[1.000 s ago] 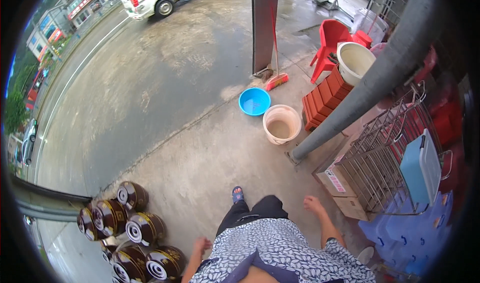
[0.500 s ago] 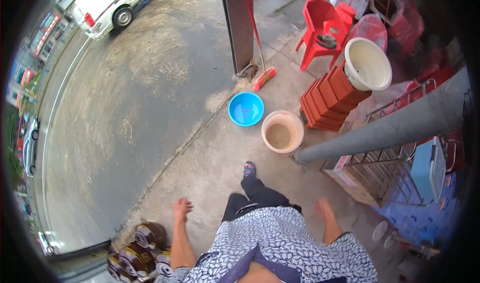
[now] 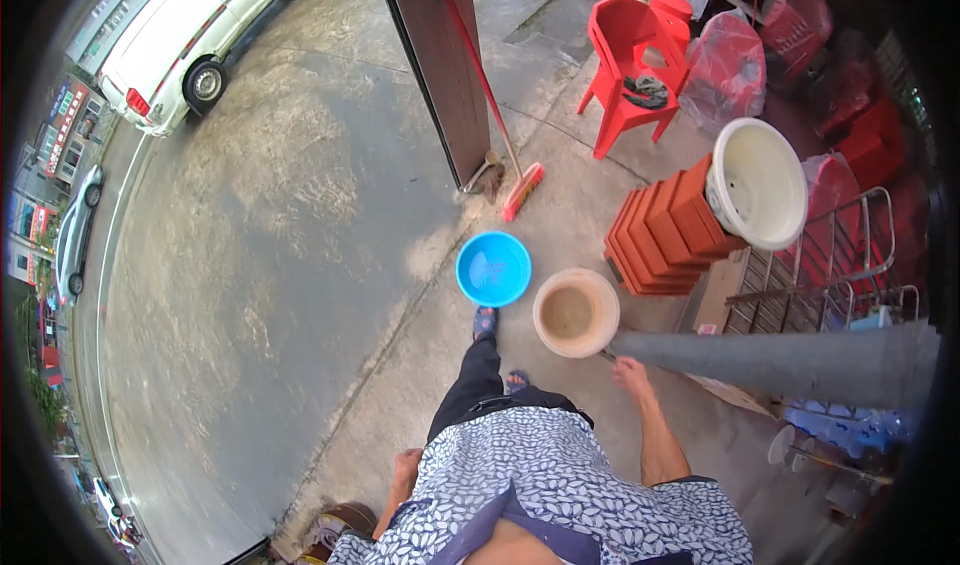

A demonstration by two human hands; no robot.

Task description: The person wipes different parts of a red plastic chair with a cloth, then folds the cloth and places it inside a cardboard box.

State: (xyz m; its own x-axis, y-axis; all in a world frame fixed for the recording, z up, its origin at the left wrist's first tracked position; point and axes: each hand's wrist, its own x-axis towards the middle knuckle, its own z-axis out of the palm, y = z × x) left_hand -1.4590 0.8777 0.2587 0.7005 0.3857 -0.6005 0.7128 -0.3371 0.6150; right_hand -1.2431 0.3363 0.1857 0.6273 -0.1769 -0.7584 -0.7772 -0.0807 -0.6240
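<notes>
My right hand [image 3: 630,375] swings forward, empty, fingers loosely apart. It is nearest the pale round bucket [image 3: 612,310], which has a brownish inside, and the foot of a thick grey pole [image 3: 780,363]. Down at my left hip hangs my left hand [image 3: 406,462], fingers loosely curled with nothing visible in them. A blue round basin [image 3: 465,275] rests on the concrete ahead, left of the bucket. It seems to hold water. One of my sandalled feet [image 3: 485,321] is close to the basin's near edge; the other foot [image 3: 517,380] is further back.
A red broom [image 3: 523,193] leans by a dark upright post [image 3: 445,85]. On the right are stacked orange-brown planters [image 3: 660,230], a white tub [image 3: 760,180], a red chair [image 3: 640,75] and metal racks [image 3: 860,245]. Brown jars [image 3: 345,518] stand at lower left. A white van [image 3: 190,45] is on the pavement.
I have stepped forward, so the basin and bucket are nearer. My right hand has swung ahead toward the bucket, and my left hand has dropped back beside my hip.
</notes>
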